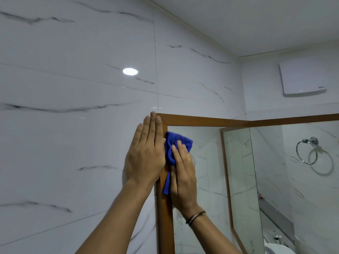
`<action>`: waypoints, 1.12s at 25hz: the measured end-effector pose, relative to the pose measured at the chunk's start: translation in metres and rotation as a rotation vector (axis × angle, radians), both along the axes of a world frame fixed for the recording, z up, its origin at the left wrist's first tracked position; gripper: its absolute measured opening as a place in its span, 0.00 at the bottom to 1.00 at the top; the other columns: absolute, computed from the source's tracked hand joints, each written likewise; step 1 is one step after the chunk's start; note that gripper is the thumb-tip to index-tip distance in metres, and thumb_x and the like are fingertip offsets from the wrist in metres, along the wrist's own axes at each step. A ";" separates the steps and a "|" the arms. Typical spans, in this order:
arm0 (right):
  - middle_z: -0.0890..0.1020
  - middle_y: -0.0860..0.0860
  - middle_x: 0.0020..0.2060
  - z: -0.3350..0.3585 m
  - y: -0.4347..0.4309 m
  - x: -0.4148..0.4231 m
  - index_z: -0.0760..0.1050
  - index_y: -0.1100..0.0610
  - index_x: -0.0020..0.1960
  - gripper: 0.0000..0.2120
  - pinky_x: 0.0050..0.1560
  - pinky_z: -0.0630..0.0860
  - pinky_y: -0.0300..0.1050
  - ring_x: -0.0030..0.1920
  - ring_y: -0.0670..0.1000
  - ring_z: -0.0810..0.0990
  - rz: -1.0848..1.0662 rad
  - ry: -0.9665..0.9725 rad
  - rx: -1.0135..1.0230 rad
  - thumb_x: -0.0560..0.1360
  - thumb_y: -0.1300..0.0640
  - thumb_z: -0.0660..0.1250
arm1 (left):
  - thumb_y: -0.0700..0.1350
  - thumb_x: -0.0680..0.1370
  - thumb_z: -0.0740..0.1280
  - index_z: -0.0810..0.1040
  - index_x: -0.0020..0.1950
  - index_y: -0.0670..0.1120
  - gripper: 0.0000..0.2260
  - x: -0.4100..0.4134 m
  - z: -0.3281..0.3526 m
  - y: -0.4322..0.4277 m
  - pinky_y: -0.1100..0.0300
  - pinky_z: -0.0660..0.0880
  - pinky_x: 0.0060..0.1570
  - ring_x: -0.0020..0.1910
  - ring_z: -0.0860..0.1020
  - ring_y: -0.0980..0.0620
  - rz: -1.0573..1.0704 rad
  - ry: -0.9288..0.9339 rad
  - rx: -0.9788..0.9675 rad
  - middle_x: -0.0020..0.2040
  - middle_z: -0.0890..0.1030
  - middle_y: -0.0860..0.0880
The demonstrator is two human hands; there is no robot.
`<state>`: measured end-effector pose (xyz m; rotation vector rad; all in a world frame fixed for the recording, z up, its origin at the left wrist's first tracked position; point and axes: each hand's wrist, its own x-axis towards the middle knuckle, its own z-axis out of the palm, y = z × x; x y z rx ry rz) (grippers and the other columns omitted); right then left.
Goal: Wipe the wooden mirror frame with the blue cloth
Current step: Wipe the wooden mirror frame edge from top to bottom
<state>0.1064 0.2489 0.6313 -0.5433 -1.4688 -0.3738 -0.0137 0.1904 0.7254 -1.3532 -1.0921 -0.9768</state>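
Observation:
The wooden mirror frame [201,121] is brown, with its top left corner near the middle of the view and its left upright running down. A bunched blue cloth [173,143] lies against the upper part of that upright and the glass beside it. My right hand [183,173] presses flat on the cloth, fingers pointing up, a dark band on the wrist. My left hand [146,153] rests flat and open across the wall and the frame's outer edge, fingertips at the top corner, touching the cloth's left side.
White marble-pattern wall tiles [73,88] surround the mirror. The mirror glass [211,180] reflects another framed mirror. On the right wall hang a chrome towel ring [306,153] and a white box unit [302,79]. The ceiling is close above.

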 end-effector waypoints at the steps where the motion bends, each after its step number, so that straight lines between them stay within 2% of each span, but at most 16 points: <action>1: 0.58 0.47 0.91 -0.026 -0.007 -0.001 0.56 0.48 0.91 0.33 0.92 0.54 0.54 0.92 0.52 0.56 0.019 -0.034 0.003 0.87 0.59 0.56 | 0.49 0.93 0.44 0.46 0.89 0.35 0.28 0.000 0.000 -0.003 0.45 0.56 0.88 0.90 0.51 0.40 0.013 0.010 -0.026 0.90 0.49 0.35; 3: 0.54 0.45 0.92 -0.046 -0.012 0.004 0.56 0.49 0.91 0.33 0.90 0.56 0.60 0.92 0.52 0.55 0.016 -0.078 0.000 0.86 0.59 0.57 | 0.49 0.93 0.42 0.42 0.89 0.36 0.28 0.002 0.001 -0.011 0.46 0.52 0.89 0.90 0.47 0.40 0.037 0.014 -0.082 0.90 0.45 0.36; 5: 0.57 0.50 0.91 -0.014 -0.006 0.008 0.59 0.58 0.89 0.31 0.90 0.58 0.63 0.91 0.55 0.57 0.001 -0.074 0.007 0.86 0.58 0.58 | 0.50 0.93 0.41 0.41 0.89 0.36 0.28 0.003 0.001 -0.015 0.47 0.48 0.90 0.90 0.45 0.41 0.050 -0.004 -0.115 0.90 0.43 0.36; 7: 0.62 0.55 0.89 0.022 0.000 0.005 0.63 0.62 0.87 0.28 0.90 0.59 0.62 0.90 0.58 0.60 -0.010 -0.019 -0.001 0.88 0.58 0.57 | 0.50 0.92 0.40 0.40 0.89 0.36 0.28 0.004 0.002 -0.014 0.48 0.46 0.90 0.90 0.44 0.42 0.072 -0.002 -0.138 0.90 0.42 0.37; 9: 0.61 0.53 0.90 0.008 0.000 -0.002 0.63 0.61 0.88 0.28 0.91 0.57 0.59 0.91 0.56 0.59 -0.009 0.023 -0.014 0.88 0.58 0.57 | 0.50 0.92 0.39 0.40 0.89 0.37 0.28 0.002 0.000 -0.014 0.48 0.47 0.90 0.90 0.44 0.42 0.057 0.002 -0.144 0.90 0.42 0.37; 12: 0.55 0.47 0.92 -0.063 -0.011 0.000 0.60 0.58 0.88 0.29 0.90 0.57 0.63 0.92 0.54 0.55 0.004 -0.054 -0.041 0.88 0.59 0.57 | 0.49 0.92 0.39 0.39 0.89 0.36 0.28 0.001 -0.003 -0.012 0.47 0.49 0.89 0.90 0.44 0.41 0.066 0.020 -0.124 0.90 0.42 0.36; 13: 0.55 0.46 0.92 -0.064 -0.009 0.005 0.59 0.57 0.88 0.30 0.89 0.58 0.64 0.92 0.53 0.55 0.005 -0.080 -0.032 0.87 0.59 0.58 | 0.49 0.93 0.39 0.38 0.89 0.36 0.28 0.000 -0.004 -0.012 0.47 0.50 0.89 0.90 0.44 0.40 0.067 0.021 -0.122 0.90 0.41 0.36; 16: 0.60 0.53 0.90 -0.005 -0.001 0.008 0.58 0.57 0.88 0.30 0.91 0.57 0.61 0.92 0.54 0.56 0.003 -0.054 -0.004 0.87 0.58 0.58 | 0.49 0.93 0.43 0.41 0.89 0.35 0.28 -0.001 -0.005 -0.004 0.46 0.52 0.89 0.90 0.47 0.39 0.056 0.026 -0.076 0.90 0.44 0.35; 18: 0.60 0.53 0.91 0.014 0.007 0.003 0.59 0.56 0.89 0.29 0.92 0.53 0.54 0.92 0.55 0.57 -0.017 -0.016 0.032 0.89 0.57 0.57 | 0.49 0.93 0.45 0.43 0.89 0.35 0.28 -0.001 -0.007 -0.002 0.45 0.54 0.89 0.90 0.50 0.39 0.054 0.031 -0.037 0.90 0.47 0.34; 20: 0.57 0.49 0.91 -0.024 0.009 0.000 0.57 0.52 0.91 0.30 0.92 0.52 0.54 0.92 0.56 0.56 -0.005 -0.030 0.016 0.89 0.57 0.56 | 0.49 0.93 0.45 0.44 0.89 0.34 0.28 -0.001 -0.019 -0.003 0.45 0.55 0.89 0.90 0.51 0.39 0.020 0.019 -0.037 0.90 0.49 0.34; 23: 0.56 0.52 0.92 -0.144 -0.001 0.008 0.52 0.50 0.92 0.29 0.91 0.57 0.62 0.92 0.59 0.56 -0.026 -0.096 -0.058 0.92 0.51 0.52 | 0.50 0.94 0.45 0.45 0.89 0.35 0.28 0.000 -0.061 -0.006 0.46 0.54 0.89 0.90 0.52 0.39 0.000 -0.004 -0.076 0.90 0.50 0.34; 25: 0.55 0.50 0.92 -0.193 -0.007 0.011 0.50 0.48 0.92 0.30 0.89 0.58 0.64 0.92 0.58 0.55 -0.067 -0.150 -0.071 0.92 0.51 0.52 | 0.49 0.94 0.45 0.44 0.89 0.34 0.28 -0.001 -0.089 -0.011 0.46 0.53 0.89 0.90 0.51 0.39 -0.002 0.004 -0.116 0.90 0.49 0.34; 28: 0.54 0.50 0.92 -0.151 0.001 0.010 0.50 0.48 0.92 0.34 0.91 0.55 0.58 0.92 0.58 0.55 -0.035 -0.129 -0.045 0.89 0.57 0.57 | 0.50 0.94 0.45 0.44 0.89 0.35 0.28 -0.002 -0.106 -0.013 0.46 0.54 0.89 0.90 0.50 0.38 0.011 0.017 -0.141 0.90 0.48 0.34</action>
